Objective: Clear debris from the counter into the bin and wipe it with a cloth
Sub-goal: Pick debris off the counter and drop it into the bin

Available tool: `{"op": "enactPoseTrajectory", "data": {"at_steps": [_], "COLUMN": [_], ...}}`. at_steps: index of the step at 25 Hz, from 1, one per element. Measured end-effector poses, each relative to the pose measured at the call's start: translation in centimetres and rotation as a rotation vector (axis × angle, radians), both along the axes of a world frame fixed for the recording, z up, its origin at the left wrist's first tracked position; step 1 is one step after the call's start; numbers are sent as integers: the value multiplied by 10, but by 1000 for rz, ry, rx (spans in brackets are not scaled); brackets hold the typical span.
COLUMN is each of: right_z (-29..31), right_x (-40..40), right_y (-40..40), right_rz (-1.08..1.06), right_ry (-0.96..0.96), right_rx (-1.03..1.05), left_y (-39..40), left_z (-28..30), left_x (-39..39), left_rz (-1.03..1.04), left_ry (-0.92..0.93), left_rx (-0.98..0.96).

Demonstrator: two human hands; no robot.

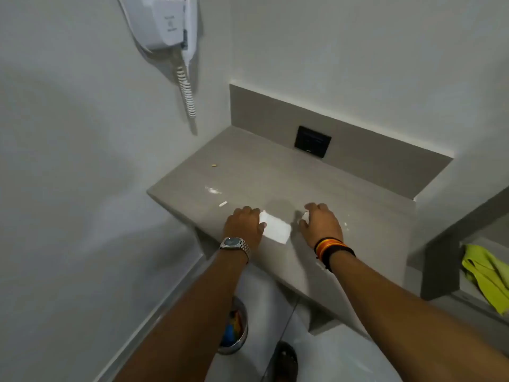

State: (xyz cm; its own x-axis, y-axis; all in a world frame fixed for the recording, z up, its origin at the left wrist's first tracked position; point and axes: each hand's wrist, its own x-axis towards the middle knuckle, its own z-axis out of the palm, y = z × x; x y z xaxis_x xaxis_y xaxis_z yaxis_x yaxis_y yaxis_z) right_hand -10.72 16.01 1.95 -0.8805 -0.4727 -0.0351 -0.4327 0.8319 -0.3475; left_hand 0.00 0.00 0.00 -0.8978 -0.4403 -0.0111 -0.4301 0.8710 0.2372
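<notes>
Near the counter (275,172) front edge, the left hand (243,226) pinches white paper (275,228); the right hand (321,226) curls, grip unclear. Back half open.

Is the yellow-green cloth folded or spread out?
Neither neatly: the cloth lies crumpled on the shelf at right, with visible folds, partly cut off.

grey counter (275,172), white paper (275,230), yellow-green cloth (487,274)

Counter (344,194) back open; wall plate (313,141) behind, scraps (213,190) left
</notes>
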Motion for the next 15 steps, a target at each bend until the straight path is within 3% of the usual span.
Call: {"op": "enactPoseTrajectory", "data": {"at_steps": [4, 7, 11, 15], "right_z": [-28, -41, -30, -12], "right_x": [-33, -44, -33, 23], "right_y": [1, -11, -17, -29], "right_rz": [-42, -14, -10, 68], "right_ry": [-193, -210, -185, -192], "right_rx": [31, 2, -63, -145], "left_y": [15, 31, 36, 18], "left_z": [-27, -44, -38, -12], "left_x": [-36, -45, -34, 27], "left_rz": [151, 157, 107, 238], "left_ry": [-91, -155, -42, 152], "left_rx": [69, 88, 114, 229]}}
